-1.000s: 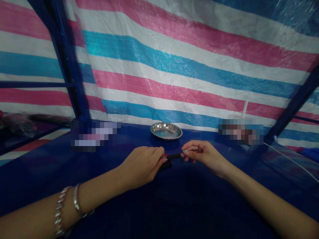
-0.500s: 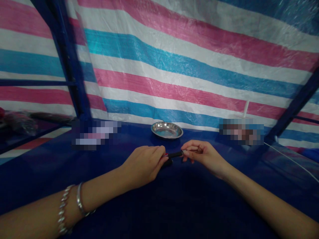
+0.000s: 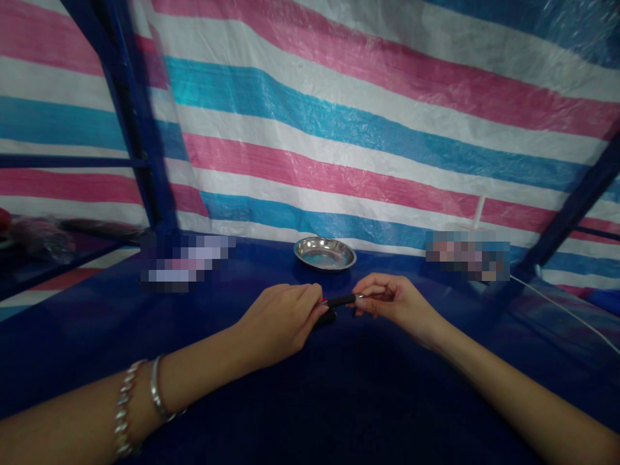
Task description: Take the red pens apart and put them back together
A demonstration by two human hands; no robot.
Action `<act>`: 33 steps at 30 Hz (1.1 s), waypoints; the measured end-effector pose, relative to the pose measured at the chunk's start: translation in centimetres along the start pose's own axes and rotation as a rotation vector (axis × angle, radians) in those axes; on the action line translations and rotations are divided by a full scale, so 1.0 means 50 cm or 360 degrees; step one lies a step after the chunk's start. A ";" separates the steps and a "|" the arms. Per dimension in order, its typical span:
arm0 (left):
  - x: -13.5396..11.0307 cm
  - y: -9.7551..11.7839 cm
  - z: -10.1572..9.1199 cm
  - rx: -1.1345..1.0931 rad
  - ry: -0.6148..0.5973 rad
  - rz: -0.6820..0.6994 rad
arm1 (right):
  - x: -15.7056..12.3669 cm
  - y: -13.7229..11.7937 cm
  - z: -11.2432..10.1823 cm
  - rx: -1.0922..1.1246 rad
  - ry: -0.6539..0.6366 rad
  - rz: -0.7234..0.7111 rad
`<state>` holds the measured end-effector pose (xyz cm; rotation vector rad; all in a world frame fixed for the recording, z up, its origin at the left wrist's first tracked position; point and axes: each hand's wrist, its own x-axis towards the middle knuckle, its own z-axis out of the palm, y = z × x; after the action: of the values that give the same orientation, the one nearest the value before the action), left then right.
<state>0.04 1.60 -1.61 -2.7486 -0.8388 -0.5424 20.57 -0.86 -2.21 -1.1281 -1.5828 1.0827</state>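
Note:
My left hand [image 3: 285,320] is closed around a pen [image 3: 341,300] with a black grip, a bit of red beside the fingers and a silvery tip. The pen lies nearly level, its tip toward the right. At that tip, the thumb and fingers of my right hand [image 3: 390,300] pinch together. A second black piece [image 3: 327,318] shows just under the left fingers; whether it belongs to the pen I cannot tell. Beyond both hands, a shallow round steel dish [image 3: 324,266] stands on the dark blue table [image 3: 310,400].
Blurred-out items lie at the back left [image 3: 186,261] and back right [image 3: 467,255]. A white cable [image 3: 566,310] runs along the right side. Blue metal posts [image 3: 140,129] and a striped plastic sheet [image 3: 339,129] bound the table behind. Plastic-wrapped things [image 3: 43,236] sit far left.
The right fingertips have shifted very slightly, and more of the pen's silvery tip shows. Otherwise both hands and the dish look the same.

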 end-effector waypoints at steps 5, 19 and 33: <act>0.000 -0.001 0.002 0.0005 -0.0018 0.0001 | 0.002 0.000 0.002 0.0016 0.0012 -0.0015; -0.001 -0.003 0.005 0.0025 -0.0017 0.0003 | 0.004 0.007 -0.001 -0.0022 0.0006 -0.0103; 0.000 -0.006 0.011 -0.0095 -0.0086 -0.0129 | 0.001 0.008 0.001 -0.0417 0.0135 -0.0297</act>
<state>0.02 2.02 -2.09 -2.8047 -0.9657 -0.5186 20.57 -0.74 -2.62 -1.1534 -1.7588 0.7116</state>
